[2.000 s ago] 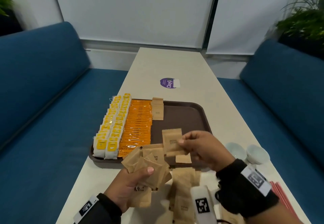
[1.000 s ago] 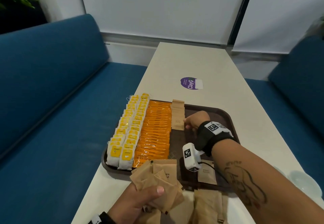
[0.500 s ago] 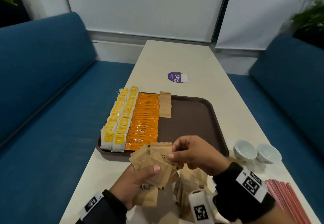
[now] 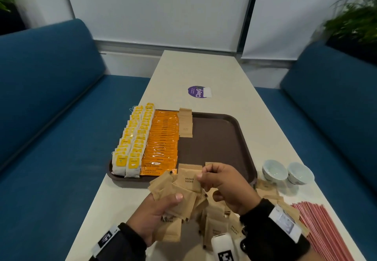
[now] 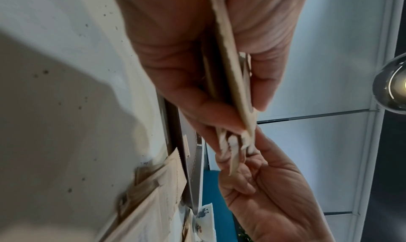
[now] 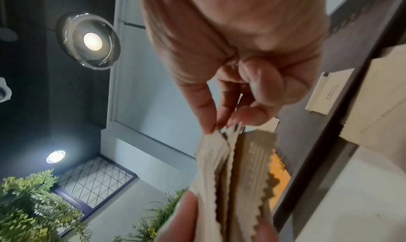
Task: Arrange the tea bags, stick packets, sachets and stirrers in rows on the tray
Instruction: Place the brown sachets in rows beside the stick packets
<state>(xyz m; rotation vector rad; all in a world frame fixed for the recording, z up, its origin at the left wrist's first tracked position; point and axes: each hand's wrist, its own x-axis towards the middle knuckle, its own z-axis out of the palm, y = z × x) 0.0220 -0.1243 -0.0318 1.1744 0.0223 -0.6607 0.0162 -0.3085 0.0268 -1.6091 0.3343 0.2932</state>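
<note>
The brown tray (image 4: 224,138) holds two rows of yellow tea bags (image 4: 132,138), a row of orange stick packets (image 4: 162,140) and a short row of brown sugar sachets (image 4: 185,123) at its far end. Near the tray's front edge my left hand (image 4: 163,205) grips a fan of brown sugar sachets (image 4: 175,191). My right hand (image 4: 204,176) pinches the top sachet (image 4: 189,179) of that fan by its edge; the right wrist view shows the fingertips (image 6: 208,124) on the serrated edge (image 6: 215,150). More loose sachets (image 4: 216,226) lie under my hands. Red stirrers (image 4: 322,230) lie at the right.
Two small white cups (image 4: 274,170) stand right of the tray. A purple sticker (image 4: 199,91) is on the table beyond it. Blue sofas (image 4: 51,118) flank the narrow table. The tray's right half (image 4: 214,148) is bare.
A second ago my right hand was at the far sachet row on the tray. It has come back to the fan in my left hand and now pinches the top sachet.
</note>
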